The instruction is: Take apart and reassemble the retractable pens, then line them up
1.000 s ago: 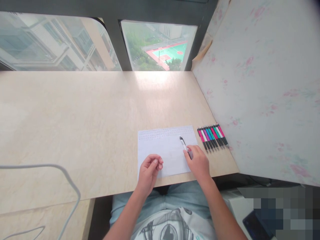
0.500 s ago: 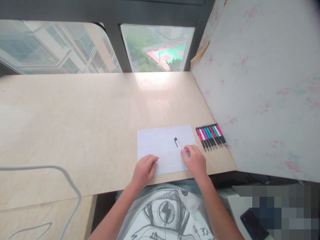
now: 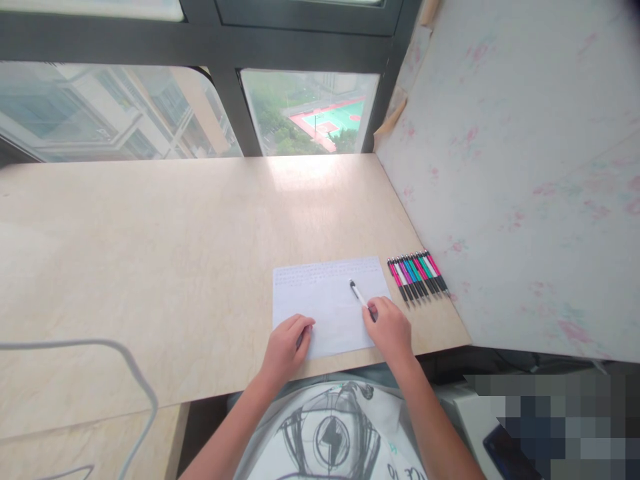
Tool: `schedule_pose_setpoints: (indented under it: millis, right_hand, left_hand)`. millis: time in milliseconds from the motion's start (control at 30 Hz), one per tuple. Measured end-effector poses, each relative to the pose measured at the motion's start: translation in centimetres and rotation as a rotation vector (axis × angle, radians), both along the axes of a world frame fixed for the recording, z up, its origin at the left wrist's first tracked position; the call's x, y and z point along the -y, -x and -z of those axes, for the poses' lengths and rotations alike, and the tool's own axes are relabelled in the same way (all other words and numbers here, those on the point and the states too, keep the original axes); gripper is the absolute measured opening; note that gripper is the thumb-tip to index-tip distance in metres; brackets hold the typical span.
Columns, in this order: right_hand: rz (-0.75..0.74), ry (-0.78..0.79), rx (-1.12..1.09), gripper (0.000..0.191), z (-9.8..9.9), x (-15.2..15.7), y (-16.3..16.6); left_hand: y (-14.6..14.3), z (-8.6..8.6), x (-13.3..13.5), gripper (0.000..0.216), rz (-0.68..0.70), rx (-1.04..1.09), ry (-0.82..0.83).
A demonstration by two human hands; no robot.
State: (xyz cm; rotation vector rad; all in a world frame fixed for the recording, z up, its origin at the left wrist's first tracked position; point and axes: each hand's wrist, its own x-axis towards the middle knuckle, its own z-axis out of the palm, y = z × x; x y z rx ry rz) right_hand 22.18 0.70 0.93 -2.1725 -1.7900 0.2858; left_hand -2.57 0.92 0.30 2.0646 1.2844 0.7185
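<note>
A white sheet of paper [image 3: 327, 300] with faint lines of writing along its top lies near the front edge of the pale wooden desk [image 3: 175, 253]. My right hand [image 3: 389, 328] is closed round a white and black pen [image 3: 357, 292], whose far end points up and left over the sheet. My left hand [image 3: 285, 345] rests on the paper's lower left corner with its fingers curled, and something dark shows between them that I cannot identify. A row of several pens [image 3: 417, 273] with pink, teal and purple barrels lies side by side just right of the paper.
A floral-patterned wall panel [image 3: 515, 173] stands along the desk's right side. Windows [image 3: 305, 110] run behind the far edge. A white cable [image 3: 125, 373] loops over the near left of the desk. A dark object [image 3: 510, 453] lies low at the right.
My left hand has moved onto the paper's lower left corner and curled down. The pen in my right hand has shifted slightly left. The view has tilted up a little.
</note>
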Motion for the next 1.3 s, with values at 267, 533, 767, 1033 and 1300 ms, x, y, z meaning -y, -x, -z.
schedule_pose_setpoints:
  millis: [267,533,767,1033,1300]
  right_hand:
    - [0.229,-0.025,0.202,0.012,-0.9,-2.3,-4.6]
    - [0.263,-0.082,0.210,0.012,-0.8,-2.6,-4.0]
    - [-0.078,-0.231,0.040,0.018,1.5,0.5,-0.9]
    - [-0.106,-0.224,0.026,0.019,2.2,0.9,-0.2]
    - [-0.097,-0.210,-0.035,0.018,2.5,1.0,-0.4]
  left_hand:
    - [-0.1,-0.1,-0.1,0.018,-0.007,-0.001,-0.004]
    - [0.0,-0.1,-0.2,0.018,-0.017,0.007,-0.007]
    - [0.0,0.0,-0.1,0.018,-0.012,-0.047,-0.052]
    - [-2.2,-0.1,2.3,0.018,-0.056,-0.213,-0.200]
    - [-2.6,0.0,2.8,0.020,-0.061,-0.245,-0.173]
